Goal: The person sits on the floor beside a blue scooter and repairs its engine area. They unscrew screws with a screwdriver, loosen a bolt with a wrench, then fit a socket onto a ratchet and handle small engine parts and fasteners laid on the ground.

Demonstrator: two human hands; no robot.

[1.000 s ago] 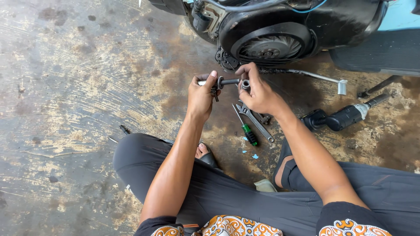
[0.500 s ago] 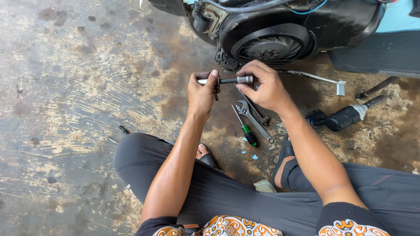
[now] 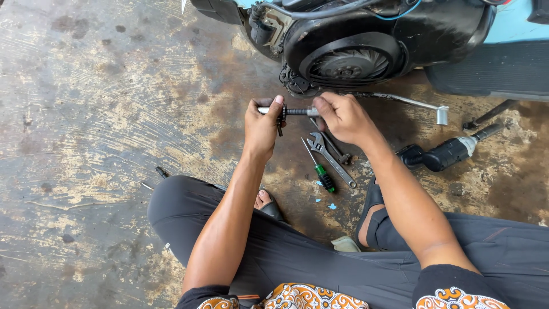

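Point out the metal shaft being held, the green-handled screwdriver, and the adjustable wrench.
metal shaft (image 3: pixel 297 112), head view, on the bare middle between the two hands.
green-handled screwdriver (image 3: pixel 326 177), head view, on the green handle.
adjustable wrench (image 3: pixel 331 161), head view, on the middle of its handle.

Slim dark metal shaft (image 3: pixel 297 112) with toothed ring, level, mid-air.

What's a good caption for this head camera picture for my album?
Left hand and right hand hold a slim metal shaft above a silver wrench and a green-handled screwdriver.
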